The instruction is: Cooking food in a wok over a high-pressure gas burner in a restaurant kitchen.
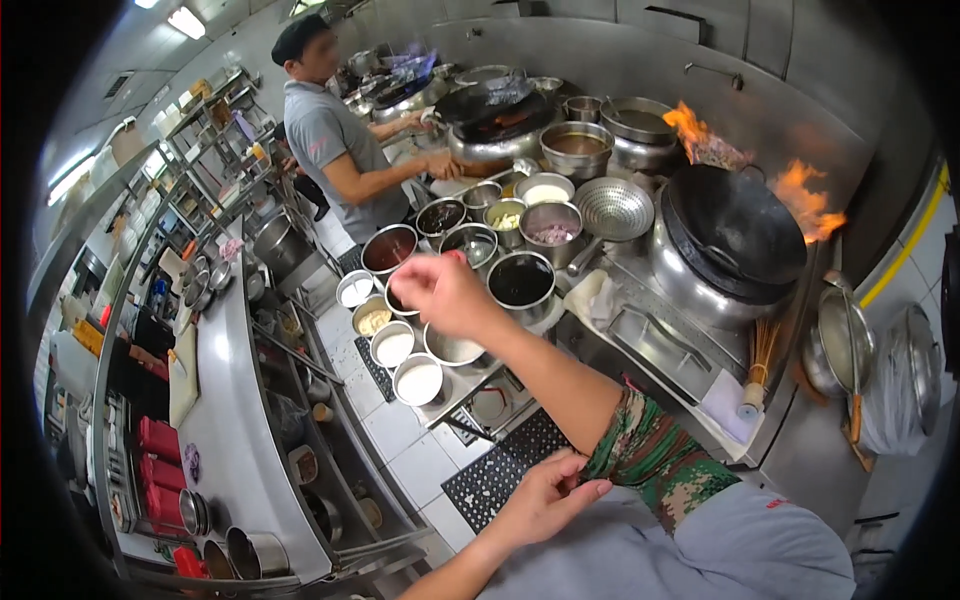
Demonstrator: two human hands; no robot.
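Note:
My right arm reaches out over a group of metal pots, in a camouflage sleeve (650,455) bunched around the elbow. At its end my right hand (440,292) is loosely closed, and I see nothing in it. Below the hand are pots of white powder or liquid (418,380) and a pot of dark liquid (521,279). My left hand (545,498) is at the sleeve's edge by the right elbow, its fingers closed on the cloth with the thumb lying outward. Part of those fingers is hidden.
A black wok (735,225) sits on a burner, with flames (805,200) behind it. A perforated ladle (613,210) rests across the pots. A bamboo brush (760,365) stands by the counter edge. Another person (345,140) works at a farther wok. A steel counter (225,400) runs along the left.

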